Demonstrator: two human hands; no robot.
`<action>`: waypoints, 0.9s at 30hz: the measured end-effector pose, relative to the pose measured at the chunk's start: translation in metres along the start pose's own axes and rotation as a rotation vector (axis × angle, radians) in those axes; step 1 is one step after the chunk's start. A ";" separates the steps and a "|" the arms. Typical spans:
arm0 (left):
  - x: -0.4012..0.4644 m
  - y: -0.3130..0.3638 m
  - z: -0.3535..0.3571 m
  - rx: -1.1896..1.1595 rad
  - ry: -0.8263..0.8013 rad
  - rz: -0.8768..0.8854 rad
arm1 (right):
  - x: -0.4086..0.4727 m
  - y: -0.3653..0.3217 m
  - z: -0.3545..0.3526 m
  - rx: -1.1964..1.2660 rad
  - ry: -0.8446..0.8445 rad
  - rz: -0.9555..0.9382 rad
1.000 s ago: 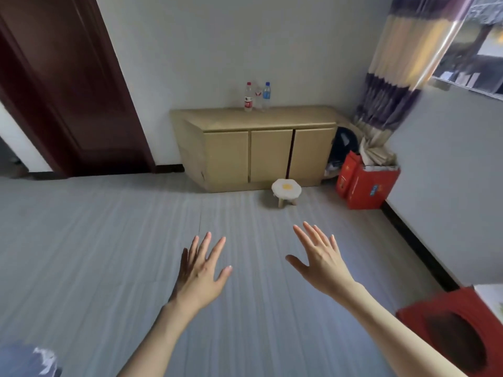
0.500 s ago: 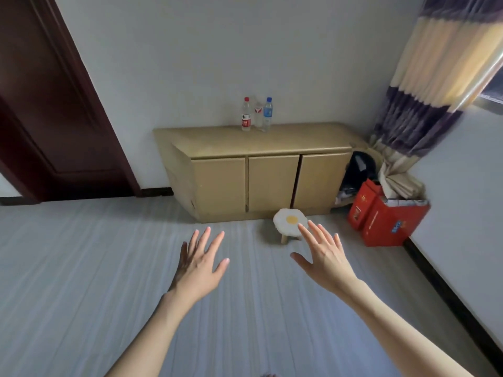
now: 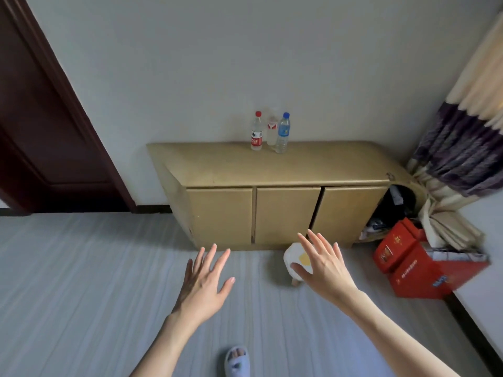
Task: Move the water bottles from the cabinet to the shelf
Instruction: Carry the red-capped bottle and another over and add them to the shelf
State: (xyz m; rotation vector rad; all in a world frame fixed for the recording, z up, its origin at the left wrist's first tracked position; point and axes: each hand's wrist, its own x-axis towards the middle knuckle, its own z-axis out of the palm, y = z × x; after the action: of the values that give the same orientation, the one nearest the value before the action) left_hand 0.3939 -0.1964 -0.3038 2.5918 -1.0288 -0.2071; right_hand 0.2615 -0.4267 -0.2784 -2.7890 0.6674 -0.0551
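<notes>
Bottles stand upright in a tight cluster at the back of the cabinet (image 3: 272, 170) top, just above the middle of the frame: a red-capped bottle (image 3: 256, 131), a blue-capped bottle (image 3: 283, 133), and a third bottle (image 3: 271, 130) tucked between and behind them. Your hands hover low in the frame, well short of them, holding nothing. Both your left hand (image 3: 202, 287) and right hand (image 3: 325, 270) have fingers spread and straight. Reach up and forward; your right hand looks slightly nearer, especially to the blue-capped one.
</notes>
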 end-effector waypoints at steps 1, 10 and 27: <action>0.023 -0.007 0.001 -0.004 -0.006 0.004 | 0.023 0.002 0.001 0.001 0.004 0.006; 0.237 -0.053 -0.024 -0.090 -0.020 0.051 | 0.211 0.012 -0.007 0.035 0.018 0.073; 0.545 -0.068 0.015 -0.117 -0.158 -0.065 | 0.532 0.106 0.022 0.137 -0.118 0.064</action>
State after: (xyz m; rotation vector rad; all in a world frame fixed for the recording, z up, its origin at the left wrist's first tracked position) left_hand 0.8295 -0.5290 -0.3470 2.5370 -0.9541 -0.4802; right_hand 0.6920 -0.7507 -0.3422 -2.6149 0.6953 0.0730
